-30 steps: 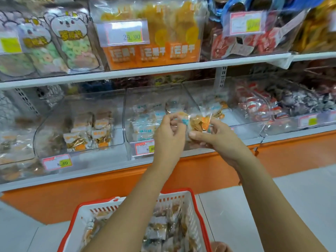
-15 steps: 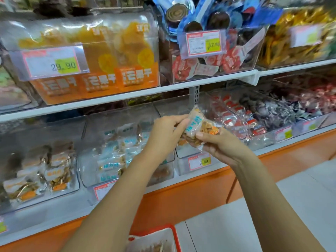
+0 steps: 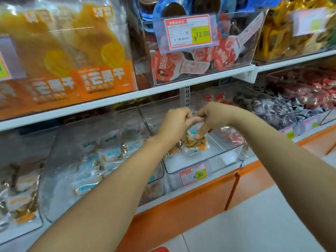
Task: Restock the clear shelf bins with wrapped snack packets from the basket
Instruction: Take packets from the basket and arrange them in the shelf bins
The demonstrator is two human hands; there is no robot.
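The white shelf (image 3: 109, 104) runs across in front of me, with clear bins under it. The bin (image 3: 223, 157) straight ahead is where both my arms reach. The bin to its left (image 3: 101, 151) holds blue-labelled packets. My left hand (image 3: 174, 122) and right hand (image 3: 212, 117) meet above the bin, both pinching one snack packet (image 3: 194, 144): left fingers curled at its top edge, right thumb pressed on its face. The packet hangs inside the bin, low near the floor; I cannot tell whether it touches. A price tag (image 3: 193, 174) reading 8.80 sits on the bin's front.
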